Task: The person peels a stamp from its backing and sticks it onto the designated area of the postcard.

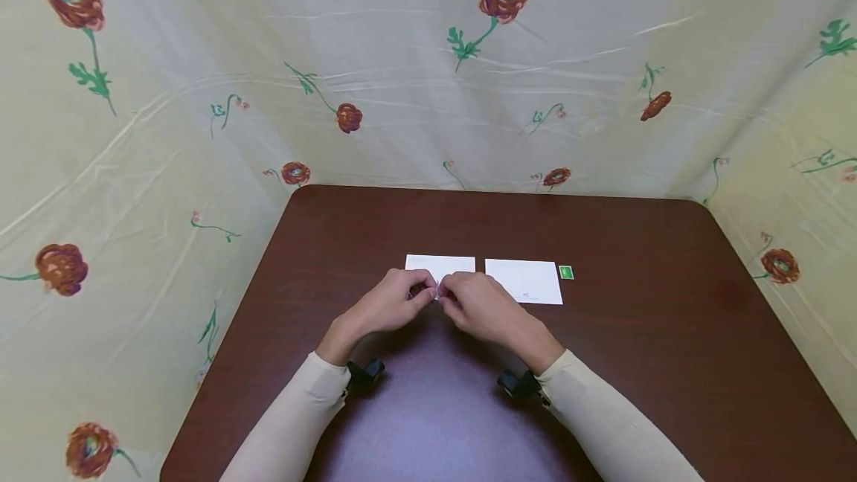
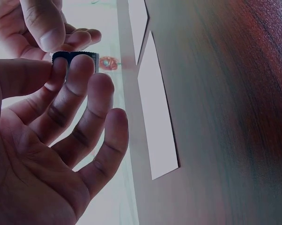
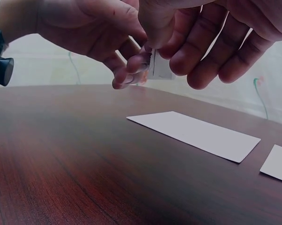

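Note:
My left hand point(image 1: 390, 305) and right hand point(image 1: 487, 309) meet fingertip to fingertip over the table, just in front of the left white card point(image 1: 442, 264). Between thumb and fingers, the left hand pinches a small dark postage stamp point(image 2: 95, 61) with a toothed edge. The right thumb and index finger pinch the same small piece from the other side. In the right wrist view its pale, whitish face point(image 3: 162, 70) shows below the fingertips. The fingers hide most of the stamp.
A second white card point(image 1: 522, 280) with small print near its lower edge lies to the right. Beside it is a green stamp point(image 1: 566, 272) with a white border. The brown table point(image 1: 643, 363) is backed by a flowered curtain point(image 1: 402, 43).

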A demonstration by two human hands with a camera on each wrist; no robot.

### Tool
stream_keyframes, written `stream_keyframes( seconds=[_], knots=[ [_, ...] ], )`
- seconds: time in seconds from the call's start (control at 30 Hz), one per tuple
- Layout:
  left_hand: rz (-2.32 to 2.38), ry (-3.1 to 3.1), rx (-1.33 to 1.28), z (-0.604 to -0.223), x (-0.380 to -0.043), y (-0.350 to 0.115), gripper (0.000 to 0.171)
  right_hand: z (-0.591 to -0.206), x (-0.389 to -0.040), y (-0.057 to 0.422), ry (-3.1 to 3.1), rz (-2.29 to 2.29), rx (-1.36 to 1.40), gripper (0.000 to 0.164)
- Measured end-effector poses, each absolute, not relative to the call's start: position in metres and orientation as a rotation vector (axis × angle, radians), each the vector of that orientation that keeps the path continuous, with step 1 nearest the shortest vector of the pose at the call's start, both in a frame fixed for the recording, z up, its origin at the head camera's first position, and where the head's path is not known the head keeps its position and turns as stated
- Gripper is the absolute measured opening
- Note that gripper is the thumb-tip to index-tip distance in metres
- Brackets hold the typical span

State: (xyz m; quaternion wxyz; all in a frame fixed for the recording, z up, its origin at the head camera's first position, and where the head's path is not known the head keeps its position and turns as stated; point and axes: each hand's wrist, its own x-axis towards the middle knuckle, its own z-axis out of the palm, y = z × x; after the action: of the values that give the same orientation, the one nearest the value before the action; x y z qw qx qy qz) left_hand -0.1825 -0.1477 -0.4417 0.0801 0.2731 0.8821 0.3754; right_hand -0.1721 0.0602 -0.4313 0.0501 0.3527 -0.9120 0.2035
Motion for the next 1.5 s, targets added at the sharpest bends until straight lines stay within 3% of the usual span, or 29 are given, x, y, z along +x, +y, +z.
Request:
stream_keyframes(
  seconds=[1.5],
  knots=[
    [1.111,2.616,0.787,-0.4396,-0.1821,-0.1478,0.014,-0.4307,-0.1741,0.0681,-2.760,0.580,0.982,0.012]
  ],
)
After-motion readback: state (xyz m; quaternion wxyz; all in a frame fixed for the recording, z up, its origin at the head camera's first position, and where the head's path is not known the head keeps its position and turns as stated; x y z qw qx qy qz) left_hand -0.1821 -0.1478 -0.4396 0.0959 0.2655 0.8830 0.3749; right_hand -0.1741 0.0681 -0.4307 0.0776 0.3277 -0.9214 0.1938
